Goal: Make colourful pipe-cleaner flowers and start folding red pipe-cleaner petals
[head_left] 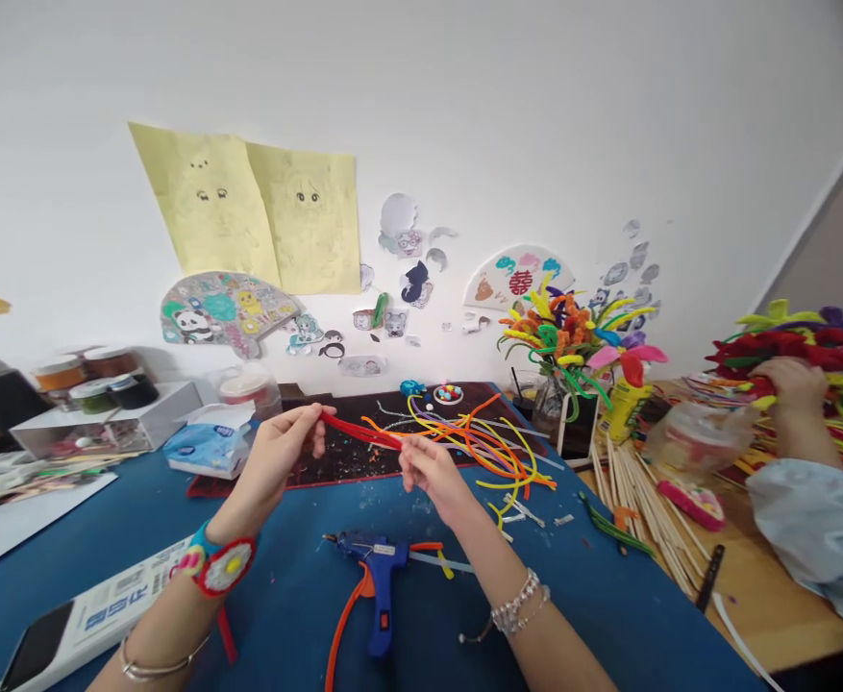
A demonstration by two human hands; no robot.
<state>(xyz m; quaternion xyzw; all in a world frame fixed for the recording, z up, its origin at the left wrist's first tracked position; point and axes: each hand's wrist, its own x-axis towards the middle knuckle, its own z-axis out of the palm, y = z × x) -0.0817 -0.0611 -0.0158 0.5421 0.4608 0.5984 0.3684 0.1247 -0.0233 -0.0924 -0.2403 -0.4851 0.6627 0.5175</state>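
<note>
Several red pipe cleaners (360, 430) stretch between my two hands above the table. My left hand (287, 444) pinches their left end, fingers closed. Their right end sits in the closed fingers of my right hand (432, 475). Below my hands a blue glue gun (378, 577) lies on its side on the blue tabletop (291, 615), its nozzle to the left, with an orange cable. Loose orange, yellow and purple pipe cleaners (479, 432) are heaped on a dark mat (334, 461) behind my hands.
At left are a tissue pack (209, 444), paint jars (93, 394) and a phone (38, 644) on a white box. At right stand pipe-cleaner flowers (572, 332), a yellow glue bottle (627, 408) and wooden sticks (644, 500). Another person's hand (796, 384) touches a colourful bunch at far right.
</note>
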